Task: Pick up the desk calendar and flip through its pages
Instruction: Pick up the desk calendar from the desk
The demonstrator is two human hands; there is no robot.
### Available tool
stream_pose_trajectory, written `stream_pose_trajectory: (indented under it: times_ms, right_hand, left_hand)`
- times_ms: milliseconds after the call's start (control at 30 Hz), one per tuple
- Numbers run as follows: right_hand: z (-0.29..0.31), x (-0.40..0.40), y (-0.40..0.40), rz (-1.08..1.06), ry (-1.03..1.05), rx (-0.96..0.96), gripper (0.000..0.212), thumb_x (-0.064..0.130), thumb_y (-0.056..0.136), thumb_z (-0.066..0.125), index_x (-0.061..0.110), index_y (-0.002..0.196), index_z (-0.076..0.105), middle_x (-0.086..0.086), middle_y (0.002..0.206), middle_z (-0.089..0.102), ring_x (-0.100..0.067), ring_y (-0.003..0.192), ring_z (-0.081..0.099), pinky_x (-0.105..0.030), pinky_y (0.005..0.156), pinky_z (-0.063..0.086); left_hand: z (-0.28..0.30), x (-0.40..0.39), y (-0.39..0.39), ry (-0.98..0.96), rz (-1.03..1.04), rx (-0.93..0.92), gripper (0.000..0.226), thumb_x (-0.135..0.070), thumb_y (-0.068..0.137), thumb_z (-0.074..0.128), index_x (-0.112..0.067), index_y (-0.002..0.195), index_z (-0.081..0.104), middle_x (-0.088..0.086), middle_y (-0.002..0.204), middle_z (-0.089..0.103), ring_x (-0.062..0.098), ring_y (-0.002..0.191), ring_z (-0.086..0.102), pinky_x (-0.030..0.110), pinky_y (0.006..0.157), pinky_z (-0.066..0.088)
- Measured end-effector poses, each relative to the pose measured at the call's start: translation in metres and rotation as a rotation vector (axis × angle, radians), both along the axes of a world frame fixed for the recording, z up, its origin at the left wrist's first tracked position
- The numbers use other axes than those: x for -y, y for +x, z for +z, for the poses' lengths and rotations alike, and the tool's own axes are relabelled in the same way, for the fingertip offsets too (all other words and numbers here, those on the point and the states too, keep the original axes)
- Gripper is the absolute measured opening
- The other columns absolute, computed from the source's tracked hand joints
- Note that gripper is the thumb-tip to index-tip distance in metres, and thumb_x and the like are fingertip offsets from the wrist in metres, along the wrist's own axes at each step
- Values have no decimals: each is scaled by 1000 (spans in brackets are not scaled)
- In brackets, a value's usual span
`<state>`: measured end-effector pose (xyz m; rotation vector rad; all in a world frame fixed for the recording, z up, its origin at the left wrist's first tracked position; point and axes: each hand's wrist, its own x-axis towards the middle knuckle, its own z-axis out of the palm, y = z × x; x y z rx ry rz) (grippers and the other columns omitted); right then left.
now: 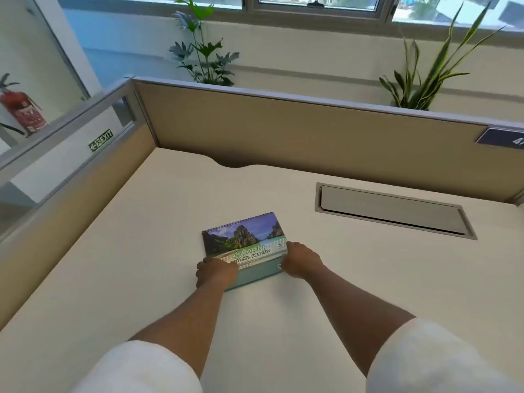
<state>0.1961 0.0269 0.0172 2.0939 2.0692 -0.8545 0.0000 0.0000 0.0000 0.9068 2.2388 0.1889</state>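
Observation:
A spiral-bound desk calendar stands on the cream desk, its cover showing a rocky lagoon and the words "Amazing Natural Scenery". The teal base faces me. My left hand grips the calendar's lower left corner, fingers curled around the base. At the lower right corner, my right hand holds the edge of the cover and base. Both forearms reach in from the bottom of the view, white sleeves pushed up.
A grey cable hatch is set into the desk at the right. Tan partition walls close off the back and left. Two potted plants stand behind the partition. A red fire extinguisher hangs at far left.

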Motion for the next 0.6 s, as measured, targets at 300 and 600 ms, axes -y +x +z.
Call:
stream_pose_trajectory:
  times_ms: [300,600]
  right_hand:
    - [-13,-4,-2,-99,-58,-62,40,21,87,49,8,125,48,-13,128,55,-31,117,53,-37,93,45]
    - [-15,-15,3,-188,-8,-90,39,15,84,55,3,120,49,-19,123,50,-35,113,54,-38,93,47]
  left_hand:
    - [-14,-2,-2,2,124,28,63,-37,79,61,-5,131,43,16,130,44,32,118,49,39,90,46]
    - [-15,-5,-9,44,391,144,54,-27,85,54,-4,132,43,19,133,44,34,118,49,42,97,46]
